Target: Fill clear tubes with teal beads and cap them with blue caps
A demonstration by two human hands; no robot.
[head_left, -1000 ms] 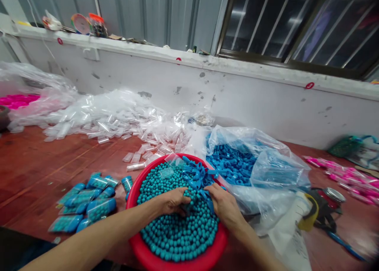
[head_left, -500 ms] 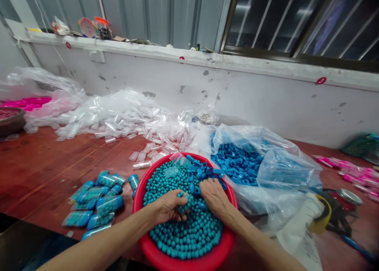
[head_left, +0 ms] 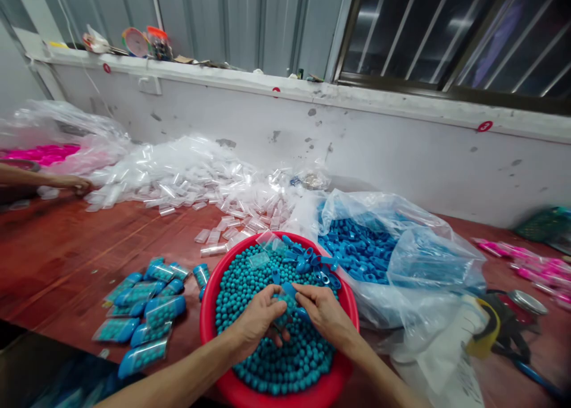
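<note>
We're likely capping the tube [head_left: 284, 310]: left hand [head_left: 255, 317] gripping it, right hand [head_left: 326, 313] pinching 12-o'clock cap [head_left: 289, 289]; next push needing alignment.

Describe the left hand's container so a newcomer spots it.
On the reddish table, find the red tub of teal beads. Over them, the left hand holds a clear container with beads inside. Unlike the filled containers lying left of the tub, it's held, the right hand gripping a blue cap at its top.
</note>
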